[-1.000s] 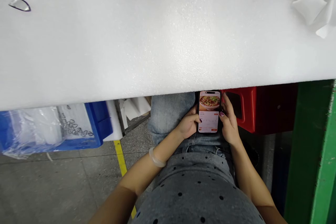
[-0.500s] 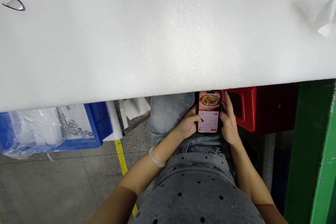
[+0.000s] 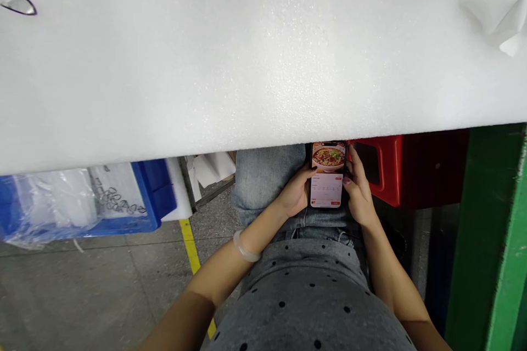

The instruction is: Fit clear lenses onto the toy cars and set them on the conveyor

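A smartphone is held upright over my lap, just below the edge of the white foam-covered table. Its lit screen shows a bowl of food above a white page with small red marks. My left hand grips the phone's left side, its thumb at the screen's left edge near the picture. On the other side, my right hand holds the phone, the thumb along the right edge and the fingers partly behind it. Both hands' remaining fingers are largely hidden by the phone.
White foam covers the table, with a small clear dark-rimmed piece and crumpled white sheets on it. A blue bin holds plastic bags and small rings. A red stool and a green post stand at right.
My left thumb has moved up and left, off the middle of the phone screen to its edge near the food picture. The phone stays in place.
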The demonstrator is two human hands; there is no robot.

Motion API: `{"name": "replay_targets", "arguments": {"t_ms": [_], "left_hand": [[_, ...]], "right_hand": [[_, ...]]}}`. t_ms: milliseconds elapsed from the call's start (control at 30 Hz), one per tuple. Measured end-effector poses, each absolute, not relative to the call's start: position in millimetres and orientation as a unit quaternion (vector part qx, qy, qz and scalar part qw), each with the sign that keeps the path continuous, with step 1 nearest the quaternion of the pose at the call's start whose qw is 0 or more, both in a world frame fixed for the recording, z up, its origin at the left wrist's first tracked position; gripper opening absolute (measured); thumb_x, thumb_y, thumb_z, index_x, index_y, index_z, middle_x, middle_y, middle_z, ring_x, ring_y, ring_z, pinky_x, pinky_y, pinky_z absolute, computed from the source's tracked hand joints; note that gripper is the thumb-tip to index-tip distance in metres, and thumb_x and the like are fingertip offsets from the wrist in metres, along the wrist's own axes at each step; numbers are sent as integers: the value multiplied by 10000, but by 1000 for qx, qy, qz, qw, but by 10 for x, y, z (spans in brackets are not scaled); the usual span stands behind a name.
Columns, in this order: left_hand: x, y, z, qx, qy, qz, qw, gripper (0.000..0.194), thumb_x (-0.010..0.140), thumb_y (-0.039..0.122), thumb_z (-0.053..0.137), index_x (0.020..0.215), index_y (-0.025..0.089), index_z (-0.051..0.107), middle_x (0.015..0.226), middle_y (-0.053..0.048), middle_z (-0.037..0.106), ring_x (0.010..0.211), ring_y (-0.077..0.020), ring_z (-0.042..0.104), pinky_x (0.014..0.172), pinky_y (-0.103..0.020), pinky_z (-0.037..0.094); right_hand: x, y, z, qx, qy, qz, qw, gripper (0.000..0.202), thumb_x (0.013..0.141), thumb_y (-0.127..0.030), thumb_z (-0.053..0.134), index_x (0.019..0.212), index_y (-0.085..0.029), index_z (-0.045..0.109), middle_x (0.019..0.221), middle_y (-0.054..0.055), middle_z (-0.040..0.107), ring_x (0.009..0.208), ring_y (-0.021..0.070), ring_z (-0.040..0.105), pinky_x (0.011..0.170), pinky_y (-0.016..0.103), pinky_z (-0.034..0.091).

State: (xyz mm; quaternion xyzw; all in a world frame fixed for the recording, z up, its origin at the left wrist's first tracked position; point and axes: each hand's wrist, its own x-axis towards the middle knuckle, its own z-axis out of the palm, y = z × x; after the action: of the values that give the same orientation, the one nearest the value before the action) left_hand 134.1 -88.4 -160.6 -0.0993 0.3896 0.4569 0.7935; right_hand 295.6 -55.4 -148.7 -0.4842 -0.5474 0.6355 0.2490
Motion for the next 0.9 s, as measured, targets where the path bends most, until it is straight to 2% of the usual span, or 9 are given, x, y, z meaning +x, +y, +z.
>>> {"name": "replay_targets", "arguments": {"t_ms": [133,233,467,633,900], "left_hand": [[1337,-874,-1595,-98,389,452,797,443,707,415,761,1056,147,709,1073,-102,763,1196,-339,632,1020,-441,478],[1330,-876,-1612,-96,380,449,803,421,703,405,738,1034,146,706,1059,-106,762,1194,-355,630,1014,-467,480],[1342,-901,-1627,-73,399,464,788,429,655,230,686,1080,178,676,1047,-67,759,1120,-328,660,988,-471,486],[1348,-893,-1567,-16,415,470,779,491,691,201,784,1163,220,649,1090,-40,744,1083,-272,665,991,-420,473],[1328,-904,-1636,-96,408,472,776,414,650,194,659,1064,202,672,988,-19,741,1063,-281,661,1012,-456,460]], "right_hand": [[3033,-562,-1483,-441,-617,626,179,1002,847,-231,616,1625,-316,-11,1715,-18,2,1588,240,50,1299,517,89],[3060,-564,-1483,-425,-636,622,170,1078,780,-137,590,1620,-319,-61,1709,-38,-67,1588,231,-19,1297,523,47],[3043,-542,-1458,-423,-630,625,184,1026,793,-149,566,1626,-302,-14,1711,-42,-21,1588,227,17,1300,514,57],[3041,-546,-1453,-422,-629,624,193,1007,805,-144,574,1627,-308,17,1711,-41,34,1586,230,59,1302,507,88],[2997,-558,-1459,-453,-621,605,207,933,844,-211,592,1625,-307,90,1705,-15,126,1575,255,151,1293,533,154]]}}
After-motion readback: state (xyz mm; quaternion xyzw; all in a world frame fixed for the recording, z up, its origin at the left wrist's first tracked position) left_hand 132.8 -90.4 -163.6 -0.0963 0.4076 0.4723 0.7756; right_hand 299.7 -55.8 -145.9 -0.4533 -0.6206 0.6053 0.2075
